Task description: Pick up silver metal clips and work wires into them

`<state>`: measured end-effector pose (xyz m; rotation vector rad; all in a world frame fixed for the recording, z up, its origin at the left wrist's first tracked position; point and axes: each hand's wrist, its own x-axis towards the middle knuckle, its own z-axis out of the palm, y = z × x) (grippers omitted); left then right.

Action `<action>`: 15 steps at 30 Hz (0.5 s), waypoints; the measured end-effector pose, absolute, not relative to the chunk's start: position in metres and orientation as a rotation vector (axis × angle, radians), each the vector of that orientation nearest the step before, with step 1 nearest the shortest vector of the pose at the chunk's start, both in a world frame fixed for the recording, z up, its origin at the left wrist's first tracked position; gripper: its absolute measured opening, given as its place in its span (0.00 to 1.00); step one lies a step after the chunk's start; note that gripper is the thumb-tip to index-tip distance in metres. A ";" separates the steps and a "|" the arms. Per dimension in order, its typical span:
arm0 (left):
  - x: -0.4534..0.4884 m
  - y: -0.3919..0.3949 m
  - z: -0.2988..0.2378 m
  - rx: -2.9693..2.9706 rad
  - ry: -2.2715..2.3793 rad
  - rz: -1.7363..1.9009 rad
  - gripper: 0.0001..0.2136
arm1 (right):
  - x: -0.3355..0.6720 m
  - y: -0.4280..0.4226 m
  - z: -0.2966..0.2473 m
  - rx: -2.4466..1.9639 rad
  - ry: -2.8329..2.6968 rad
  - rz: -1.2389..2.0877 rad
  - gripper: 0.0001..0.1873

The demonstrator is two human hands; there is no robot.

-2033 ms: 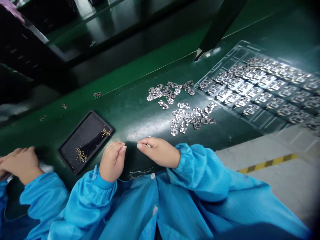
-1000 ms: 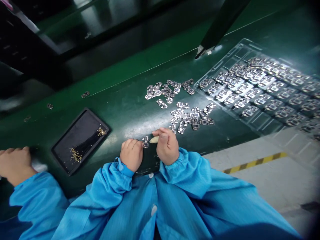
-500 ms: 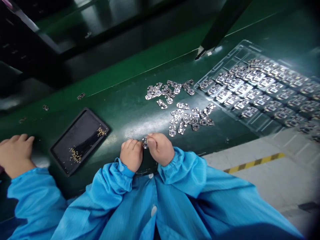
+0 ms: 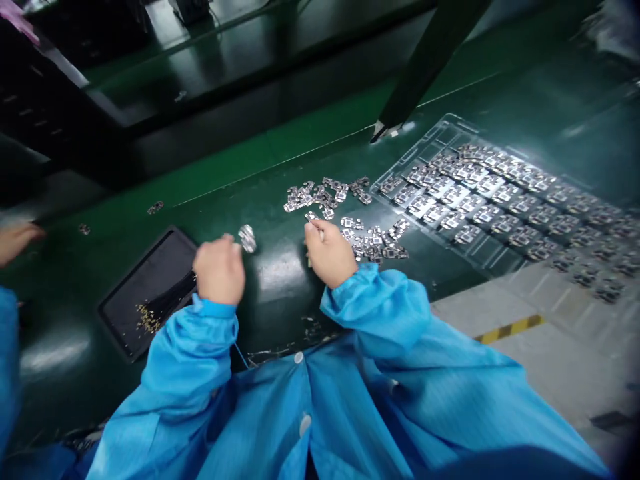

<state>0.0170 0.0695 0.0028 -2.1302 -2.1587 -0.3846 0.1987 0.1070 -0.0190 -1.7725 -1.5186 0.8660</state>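
Note:
My left hand [image 4: 220,270], blurred by motion, is over the right edge of the black tray [image 4: 137,267]. Its fingers are curled, and a small silvery circuit board [image 4: 247,238], also smeared, shows at the thumb side of the fingertips. Close to the loose boards, my right hand [image 4: 330,253] has thumb and fingers pinched together. A small circuit board [image 4: 311,217] lies just beyond those fingertips. Whatever the right fingers hold is hidden. Inside the tray are thin black wires [image 4: 173,298] with gold-coloured ends [image 4: 147,317].
Loose circuit boards [image 4: 383,243] lie in piles right of centre. A clear plastic tray [image 4: 450,123] holds rows of boards on the right, over the table edge. A black post [image 4: 415,67] stands behind. Another person's hand [image 4: 19,241] is at far left.
My hands, earlier together at one circuit board, have separated. My left hand has moved left and up with a board at its fingers. My right hand has moved up towards the loose boards.

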 end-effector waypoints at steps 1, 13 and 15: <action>0.009 0.074 0.007 -1.899 -2.222 -0.532 0.17 | 0.203 0.115 -0.017 -1.798 -1.589 0.821 0.18; -0.097 0.023 -0.011 -1.910 -2.598 0.105 0.15 | 0.209 0.150 -0.019 -2.034 -2.339 0.399 0.16; -0.097 0.023 -0.008 -1.901 -2.591 0.135 0.16 | 0.210 0.148 -0.018 -1.983 -2.352 0.378 0.17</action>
